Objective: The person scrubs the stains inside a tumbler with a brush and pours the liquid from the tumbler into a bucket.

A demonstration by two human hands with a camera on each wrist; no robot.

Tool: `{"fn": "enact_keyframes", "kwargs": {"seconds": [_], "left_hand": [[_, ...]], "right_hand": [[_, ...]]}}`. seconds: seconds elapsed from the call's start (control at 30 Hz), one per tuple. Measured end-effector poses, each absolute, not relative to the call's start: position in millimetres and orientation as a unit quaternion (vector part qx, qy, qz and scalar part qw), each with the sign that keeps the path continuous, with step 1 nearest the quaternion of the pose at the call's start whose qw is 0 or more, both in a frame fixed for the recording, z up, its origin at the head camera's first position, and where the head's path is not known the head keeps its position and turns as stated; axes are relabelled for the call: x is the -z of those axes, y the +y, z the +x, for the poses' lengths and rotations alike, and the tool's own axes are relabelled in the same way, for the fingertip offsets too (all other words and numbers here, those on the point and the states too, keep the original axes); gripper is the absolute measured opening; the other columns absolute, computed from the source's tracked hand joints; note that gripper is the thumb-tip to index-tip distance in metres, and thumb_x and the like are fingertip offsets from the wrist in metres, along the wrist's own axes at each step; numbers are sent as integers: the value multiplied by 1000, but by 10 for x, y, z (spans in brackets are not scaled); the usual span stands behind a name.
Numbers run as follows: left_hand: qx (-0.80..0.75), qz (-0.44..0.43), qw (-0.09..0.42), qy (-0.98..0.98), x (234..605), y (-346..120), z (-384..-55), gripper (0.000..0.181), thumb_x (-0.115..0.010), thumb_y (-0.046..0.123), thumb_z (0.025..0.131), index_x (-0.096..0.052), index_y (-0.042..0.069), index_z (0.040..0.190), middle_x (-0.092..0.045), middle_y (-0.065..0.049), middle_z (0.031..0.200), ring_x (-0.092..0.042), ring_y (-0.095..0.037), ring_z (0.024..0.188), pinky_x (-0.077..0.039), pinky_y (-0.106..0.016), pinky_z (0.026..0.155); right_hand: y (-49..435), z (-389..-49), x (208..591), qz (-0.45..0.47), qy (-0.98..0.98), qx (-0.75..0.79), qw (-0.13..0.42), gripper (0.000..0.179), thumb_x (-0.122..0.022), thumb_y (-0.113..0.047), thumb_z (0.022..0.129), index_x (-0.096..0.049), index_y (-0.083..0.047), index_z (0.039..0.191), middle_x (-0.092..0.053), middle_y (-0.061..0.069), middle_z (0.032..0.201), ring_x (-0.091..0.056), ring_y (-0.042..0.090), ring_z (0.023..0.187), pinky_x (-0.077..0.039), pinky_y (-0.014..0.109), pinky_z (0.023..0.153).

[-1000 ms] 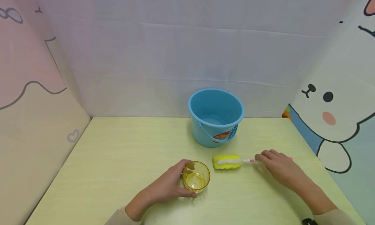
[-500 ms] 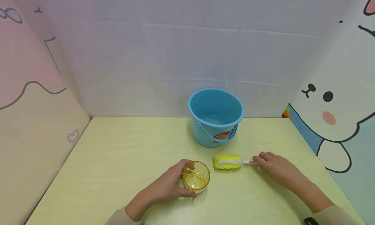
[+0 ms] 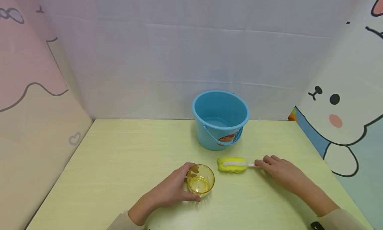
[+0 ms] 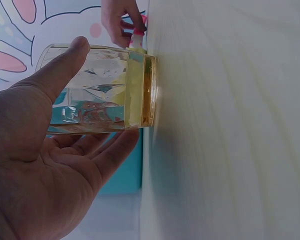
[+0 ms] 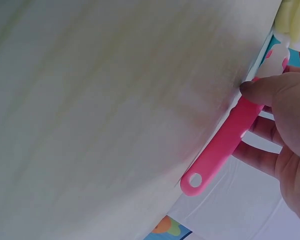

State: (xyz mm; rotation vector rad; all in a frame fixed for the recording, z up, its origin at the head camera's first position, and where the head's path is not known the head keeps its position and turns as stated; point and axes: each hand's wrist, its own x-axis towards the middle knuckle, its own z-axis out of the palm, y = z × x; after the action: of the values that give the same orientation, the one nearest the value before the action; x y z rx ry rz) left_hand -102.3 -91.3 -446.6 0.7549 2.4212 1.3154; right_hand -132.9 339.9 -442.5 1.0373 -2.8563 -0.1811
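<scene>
Yellow, the cup (image 3: 205,189) is standing at lower centre, clasped by the left hand (image 3: 170,190), while the right hand (image 3: 284,175) is pinching the brush (image 3: 235,164) by its handle (image 5: 227,137) at lower right, a fingertip grip that could be letting it twist if bumped.

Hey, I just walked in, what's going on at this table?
A person is at a pale table with both hands busy. The left grip is around an amber glass cup standing upright. The right grip holds a brush by its pink handle, its yellow sponge head pointing toward the cup but apart from it. A blue bucket stands behind them.
</scene>
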Motion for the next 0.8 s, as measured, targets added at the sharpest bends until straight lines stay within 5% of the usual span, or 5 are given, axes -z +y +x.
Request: {"fn": "enact_keyframes", "kwargs": {"seconds": [0.8], "left_hand": [[-452,260,141,842,4473,-915,-1028,91,-98,34,76,-47,15,148,-62,-3,137,-58,-15,126,-47,-41,112]], "right_hand": [[3434,-1365,4278,296,-953,0,61,58,-86,-20,91,-64,-14,144,-68,2,110,-67,25,99,-62,46,81]]}}
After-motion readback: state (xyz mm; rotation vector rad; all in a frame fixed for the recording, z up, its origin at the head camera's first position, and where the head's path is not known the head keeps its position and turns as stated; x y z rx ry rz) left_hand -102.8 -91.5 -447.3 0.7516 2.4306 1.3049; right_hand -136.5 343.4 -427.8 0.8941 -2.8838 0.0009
